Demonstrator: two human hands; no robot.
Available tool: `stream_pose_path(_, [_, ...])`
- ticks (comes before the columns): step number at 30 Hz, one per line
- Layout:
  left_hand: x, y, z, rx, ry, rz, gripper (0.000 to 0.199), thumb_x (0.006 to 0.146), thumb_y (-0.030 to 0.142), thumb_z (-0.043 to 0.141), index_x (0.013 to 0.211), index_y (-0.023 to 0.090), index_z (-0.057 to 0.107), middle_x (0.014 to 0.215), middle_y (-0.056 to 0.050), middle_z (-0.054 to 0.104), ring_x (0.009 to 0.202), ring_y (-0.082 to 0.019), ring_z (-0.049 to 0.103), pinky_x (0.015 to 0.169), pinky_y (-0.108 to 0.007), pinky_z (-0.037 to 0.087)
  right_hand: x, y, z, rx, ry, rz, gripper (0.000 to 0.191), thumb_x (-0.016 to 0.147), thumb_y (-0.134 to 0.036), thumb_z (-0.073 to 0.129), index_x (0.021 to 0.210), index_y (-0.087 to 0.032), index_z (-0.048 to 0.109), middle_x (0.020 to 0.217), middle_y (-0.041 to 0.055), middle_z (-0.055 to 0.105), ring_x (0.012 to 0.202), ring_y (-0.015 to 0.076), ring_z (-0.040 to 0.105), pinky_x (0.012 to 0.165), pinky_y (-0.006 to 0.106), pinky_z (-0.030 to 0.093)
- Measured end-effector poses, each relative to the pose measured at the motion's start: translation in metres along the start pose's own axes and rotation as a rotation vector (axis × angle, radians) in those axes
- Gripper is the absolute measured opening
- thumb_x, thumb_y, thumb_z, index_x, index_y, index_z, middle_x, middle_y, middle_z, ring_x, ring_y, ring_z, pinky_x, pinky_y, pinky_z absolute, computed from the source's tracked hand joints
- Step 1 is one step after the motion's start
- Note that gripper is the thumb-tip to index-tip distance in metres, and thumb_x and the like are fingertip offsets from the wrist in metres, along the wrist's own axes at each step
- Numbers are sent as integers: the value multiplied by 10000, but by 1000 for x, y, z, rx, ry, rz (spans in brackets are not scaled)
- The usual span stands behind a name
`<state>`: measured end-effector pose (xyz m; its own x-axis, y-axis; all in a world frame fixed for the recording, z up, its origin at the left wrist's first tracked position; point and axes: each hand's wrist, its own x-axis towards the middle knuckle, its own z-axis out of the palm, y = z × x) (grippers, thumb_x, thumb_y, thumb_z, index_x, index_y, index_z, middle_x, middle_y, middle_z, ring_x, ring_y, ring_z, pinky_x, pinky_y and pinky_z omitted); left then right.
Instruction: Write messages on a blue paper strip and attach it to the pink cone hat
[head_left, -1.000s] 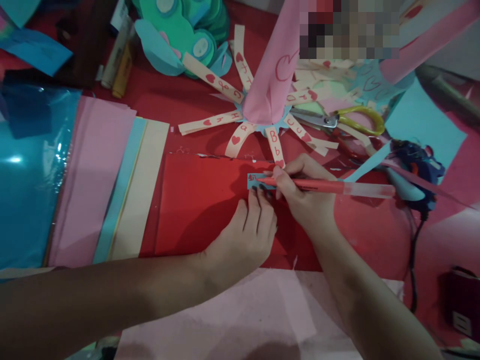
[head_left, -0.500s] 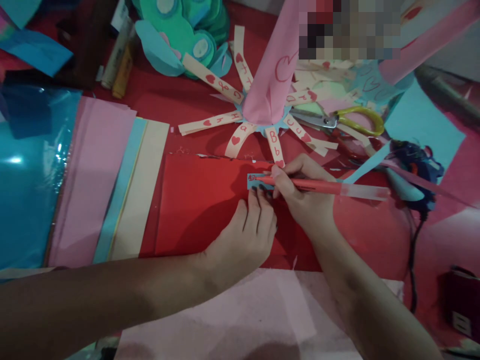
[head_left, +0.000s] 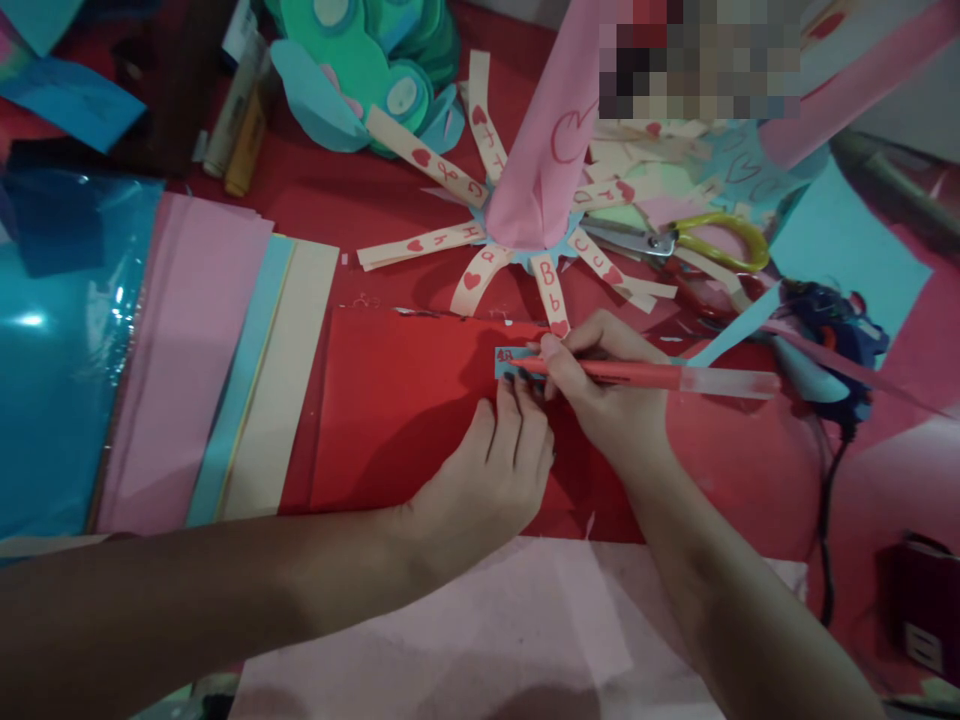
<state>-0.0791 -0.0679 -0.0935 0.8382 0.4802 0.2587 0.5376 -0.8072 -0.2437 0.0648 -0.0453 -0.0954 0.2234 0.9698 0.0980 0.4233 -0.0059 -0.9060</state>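
Note:
My right hand is closed around a red felt-tip pen, which lies almost level with a clear end to the right. Its tip rests at the left end of a small light-blue paper strip, beside a few red marks. With fingers stretched out, my left hand presses its fingertips on the strip's lower edge. Beneath both lies a red sheet or folder. The strip's right part is hidden by my right hand. Just beyond stands a pink paper cone with lettered, heart-marked cream strips fanned round its base.
Yellow-handled scissors lie right of the cone. A dark blue glue gun with a black cord sits at the right. Stacked pink paper and cream paper lie at left. Green paper cut-outs stand behind.
The pen tip has shifted slightly down on the blue strip, and the red marks show more clearly. My left hand has stayed in place.

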Motion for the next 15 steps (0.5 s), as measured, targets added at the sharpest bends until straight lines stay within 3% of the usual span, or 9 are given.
stream_pose_path(4, [0, 0, 0, -12, -7, 4, 357, 883, 249, 460, 1086, -6, 605, 1097, -196, 651, 980, -264, 638, 793, -321, 503, 0, 1, 0, 13, 18, 12, 257, 808, -261, 568, 584, -203, 457, 494, -60, 512, 485, 82, 525, 511, 236, 451])
stream_pose_path(10, [1, 0, 0, 5, -3, 3, 382, 884, 261, 460, 1103, -21, 594, 1099, -197, 651, 985, -265, 634, 783, -316, 503, 1, -1, 1, 46, 144, 66, 296, 830, -283, 550, 581, -207, 408, 430, -84, 456, 369, 50, 417, 420, 211, 374])
stream_pose_path(15, [1, 0, 0, 0, -12, 1, 375, 877, 245, 467, 1113, -21, 587, 1103, -197, 647, 997, -267, 627, 794, -322, 496, 2, -2, 1, 36, 116, 62, 319, 823, -312, 565, 564, -204, 412, 427, -85, 451, 376, 51, 424, 424, 216, 378])
